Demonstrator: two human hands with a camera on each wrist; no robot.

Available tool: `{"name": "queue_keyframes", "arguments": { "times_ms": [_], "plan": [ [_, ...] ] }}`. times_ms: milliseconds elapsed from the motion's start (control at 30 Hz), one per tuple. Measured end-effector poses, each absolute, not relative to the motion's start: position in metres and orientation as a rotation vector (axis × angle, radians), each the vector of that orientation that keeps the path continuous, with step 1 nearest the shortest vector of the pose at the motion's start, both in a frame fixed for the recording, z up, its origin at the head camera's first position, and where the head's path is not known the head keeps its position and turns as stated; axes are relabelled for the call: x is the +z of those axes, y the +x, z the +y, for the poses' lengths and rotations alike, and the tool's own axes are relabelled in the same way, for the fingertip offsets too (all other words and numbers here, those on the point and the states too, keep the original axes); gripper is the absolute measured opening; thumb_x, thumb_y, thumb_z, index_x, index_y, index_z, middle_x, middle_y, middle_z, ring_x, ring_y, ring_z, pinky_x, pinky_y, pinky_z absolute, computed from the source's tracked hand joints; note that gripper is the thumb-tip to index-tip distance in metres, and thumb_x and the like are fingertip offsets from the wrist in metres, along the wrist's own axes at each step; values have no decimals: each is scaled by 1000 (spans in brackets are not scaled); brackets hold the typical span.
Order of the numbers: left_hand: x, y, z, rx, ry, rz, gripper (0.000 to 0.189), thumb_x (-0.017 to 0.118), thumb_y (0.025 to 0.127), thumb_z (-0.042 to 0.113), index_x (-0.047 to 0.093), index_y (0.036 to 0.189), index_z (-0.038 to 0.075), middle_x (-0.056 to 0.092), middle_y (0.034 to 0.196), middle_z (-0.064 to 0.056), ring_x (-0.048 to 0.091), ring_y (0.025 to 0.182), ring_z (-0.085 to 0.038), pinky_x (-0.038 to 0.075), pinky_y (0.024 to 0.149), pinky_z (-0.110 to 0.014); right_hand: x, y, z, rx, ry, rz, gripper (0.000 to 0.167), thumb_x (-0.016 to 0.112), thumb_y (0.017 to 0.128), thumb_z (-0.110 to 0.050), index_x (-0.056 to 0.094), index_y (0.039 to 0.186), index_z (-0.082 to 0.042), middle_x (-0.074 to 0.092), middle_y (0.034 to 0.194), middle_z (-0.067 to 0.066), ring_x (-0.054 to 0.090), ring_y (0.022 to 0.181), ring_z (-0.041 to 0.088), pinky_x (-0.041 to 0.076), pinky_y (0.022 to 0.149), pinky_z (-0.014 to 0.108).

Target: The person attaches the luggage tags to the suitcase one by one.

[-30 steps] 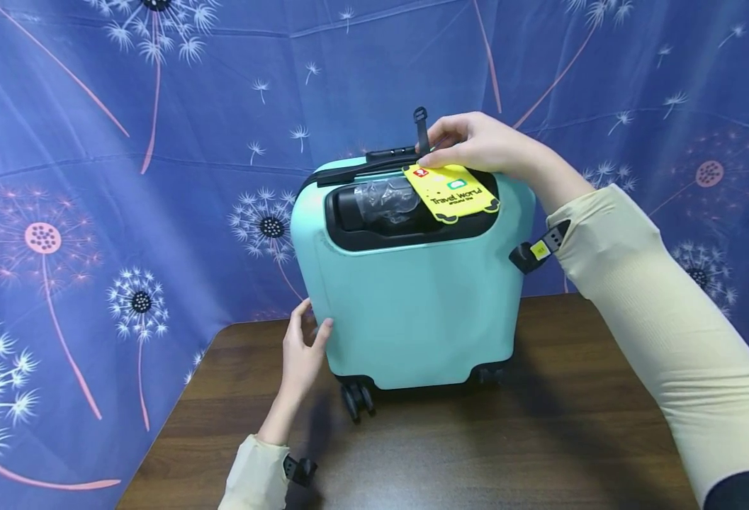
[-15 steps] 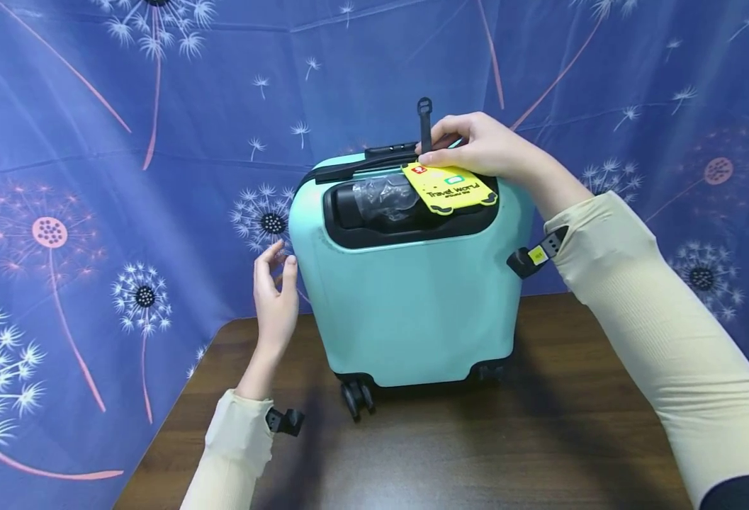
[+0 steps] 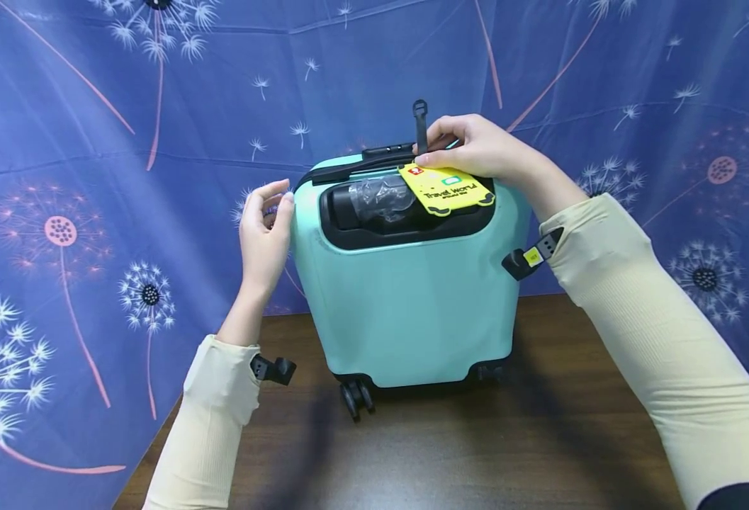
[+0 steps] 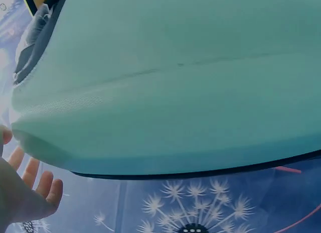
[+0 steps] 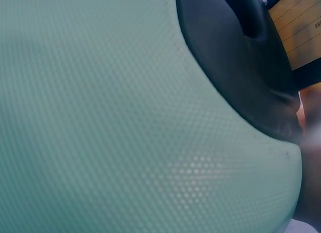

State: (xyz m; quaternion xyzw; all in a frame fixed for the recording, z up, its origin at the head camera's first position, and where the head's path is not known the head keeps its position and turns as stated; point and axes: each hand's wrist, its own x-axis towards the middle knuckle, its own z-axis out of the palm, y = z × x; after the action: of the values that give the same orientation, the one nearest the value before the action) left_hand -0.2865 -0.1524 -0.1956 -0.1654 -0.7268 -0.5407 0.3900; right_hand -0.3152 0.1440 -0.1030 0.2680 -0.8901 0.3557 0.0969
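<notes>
A mint-green suitcase (image 3: 406,304) stands upright on its wheels, a black recess with a plastic-wrapped handle (image 3: 380,200) near its top. My right hand (image 3: 476,145) pinches a yellow luggage tag (image 3: 444,188) marked "Travel World" at the suitcase's top edge. The tag's black strap (image 3: 421,127) sticks up beside the fingers. At the upper left corner of the suitcase is my left hand (image 3: 266,234), its fingers loosely bent and holding nothing. The left wrist view shows that hand (image 4: 30,188) beside the green shell (image 4: 175,107). In the right wrist view the shell (image 5: 125,117) hides most of the right hand.
The suitcase stands on a dark wooden table (image 3: 425,453), with its wheels (image 3: 356,399) near the middle. Behind hangs a blue cloth (image 3: 189,142) printed with dandelions. A black combination lock (image 3: 387,151) sits on the suitcase's top edge.
My left hand has left the suitcase's lower left side and risen along it to the upper corner. The right hand keeps its pinch on the luggage tag, which tilts flatter than before.
</notes>
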Motion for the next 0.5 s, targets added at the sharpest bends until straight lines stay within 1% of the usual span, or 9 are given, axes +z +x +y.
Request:
{"name": "queue_keyframes", "arguments": {
  "times_ms": [67,200,367,500],
  "plan": [
    [-190,-289,-149,-1352,-426,-1854,28,55,94,21,61,117,6,57,120,-7,54,110,-13,45,93,-27,-103,-317,145,1053,792,-2639,31,63,89,-33,59,109,-10,59,100,-1,54,71,9,42,65,21],
    [-180,-295,-141,-1322,-442,-1872,25,56,94,20,64,114,6,62,117,-7,58,106,-13,46,92,-28,-104,-322,147,1055,793,-2633,32,63,89,-33,60,110,-10,57,98,-1,54,72,10,43,65,21],
    [-167,-303,-129,-1259,-463,-1903,22,56,94,18,67,108,5,68,107,-10,62,101,-12,44,91,-25,-106,-330,147,1041,800,-2624,31,63,89,-33,60,109,-9,58,102,-1,52,81,12,41,70,22],
    [-156,-308,-118,-1217,-494,-1922,21,57,94,17,68,105,3,70,101,-12,63,97,-11,43,90,-24,-106,-335,148,1039,812,-2620,32,62,89,-34,61,110,-10,58,103,0,51,86,14,39,74,24]
  ]
}}
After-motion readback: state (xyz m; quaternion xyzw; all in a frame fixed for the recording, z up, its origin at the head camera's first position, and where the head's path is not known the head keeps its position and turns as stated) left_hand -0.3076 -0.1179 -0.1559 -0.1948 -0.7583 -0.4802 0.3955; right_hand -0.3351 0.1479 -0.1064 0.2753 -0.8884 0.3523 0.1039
